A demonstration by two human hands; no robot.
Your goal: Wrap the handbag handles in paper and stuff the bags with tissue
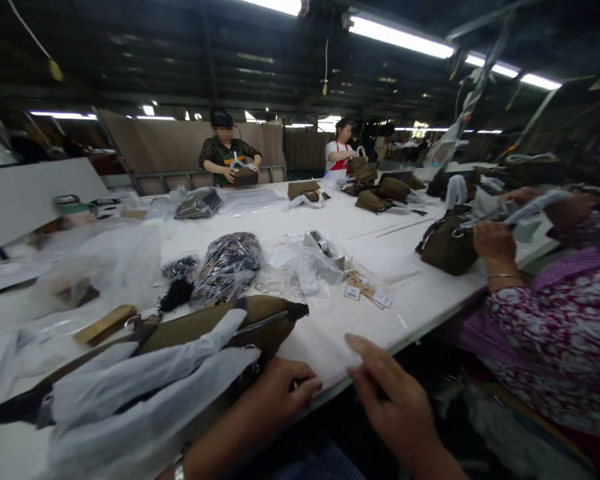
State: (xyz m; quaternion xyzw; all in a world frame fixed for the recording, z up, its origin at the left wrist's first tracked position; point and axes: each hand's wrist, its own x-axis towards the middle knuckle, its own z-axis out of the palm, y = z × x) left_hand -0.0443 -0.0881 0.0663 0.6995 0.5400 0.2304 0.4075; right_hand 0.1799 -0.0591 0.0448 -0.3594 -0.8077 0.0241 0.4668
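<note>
An olive-brown handbag (265, 319) with a dark zip lies on the table right in front of me, its straps wrapped in white tissue paper (155, 387). My left hand (287, 390) is beside the bag's near right end, thumb and forefinger bent together; whatever is between them is hidden. To the right, past the table's front edge, my right hand (393, 400) has its fingers apart, and no object shows in it. Beyond my hands lie paper hang tags (363, 290) in clear plastic. Behind the bag sits a plastic bag of dark small parts (230, 263).
At my right a co-worker's hands (497, 243) handle another olive bag (449, 247). Two people (230, 157) work across the white table (305, 222). More bags (393, 190) lie at the back right. Clear plastic (125, 250) covers the left side, near a tan strip (105, 325).
</note>
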